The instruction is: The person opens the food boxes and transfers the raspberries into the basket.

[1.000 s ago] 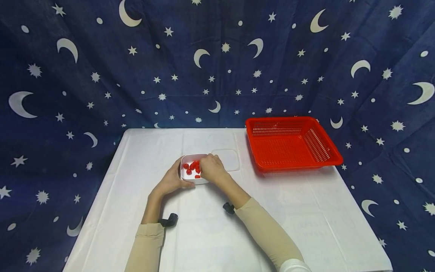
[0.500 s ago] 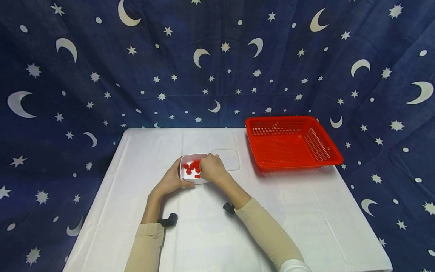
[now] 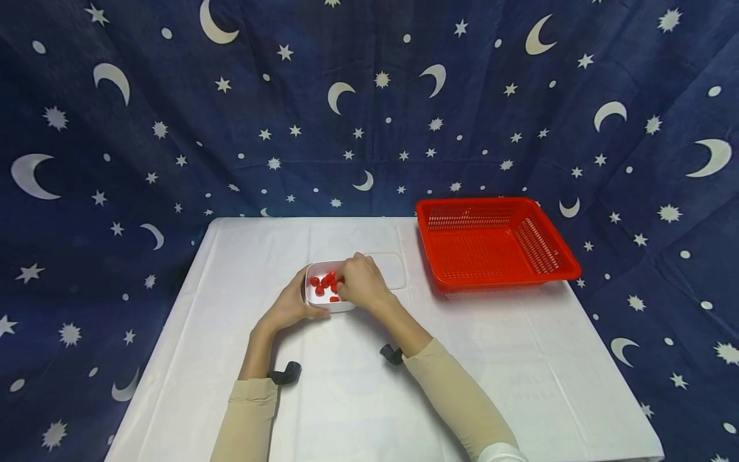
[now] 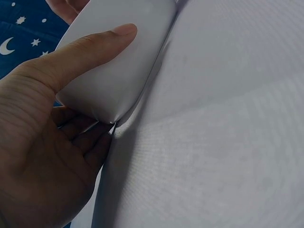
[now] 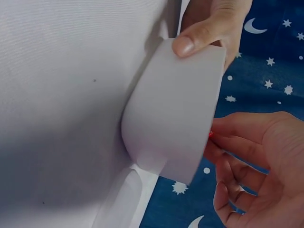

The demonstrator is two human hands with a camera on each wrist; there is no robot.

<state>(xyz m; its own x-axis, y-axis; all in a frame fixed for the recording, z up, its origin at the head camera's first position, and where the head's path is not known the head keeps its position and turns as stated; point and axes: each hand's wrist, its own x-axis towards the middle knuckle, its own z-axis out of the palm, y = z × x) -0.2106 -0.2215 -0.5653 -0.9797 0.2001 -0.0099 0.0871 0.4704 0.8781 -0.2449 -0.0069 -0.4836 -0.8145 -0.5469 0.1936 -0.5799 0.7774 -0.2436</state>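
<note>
A small white plastic container (image 3: 340,307) stands on the table with several small red lumpy pieces (image 3: 319,290) inside. My left hand (image 3: 291,305) grips its left end, thumb along the near wall and fingers round the far side. In the left wrist view the thumb (image 4: 95,50) lies flat on the container's wall (image 4: 118,80). My right hand (image 3: 362,282) is over the container's right end, fingertips at the rim. In the right wrist view its thumb and forefinger pinch a small red piece (image 5: 211,134), mostly hidden by the fingers.
A clear, white-edged lid (image 3: 389,271) lies flat on the table just behind and right of the container. A red plastic basket (image 3: 491,279) with slotted sides stands at the table's back right. A dark blue curtain (image 3: 369,141) with moons and stars hangs behind.
My right hand has lifted slightly up out of the container, its fingers now showing more above the rim. The left hand and container stay in place.
</note>
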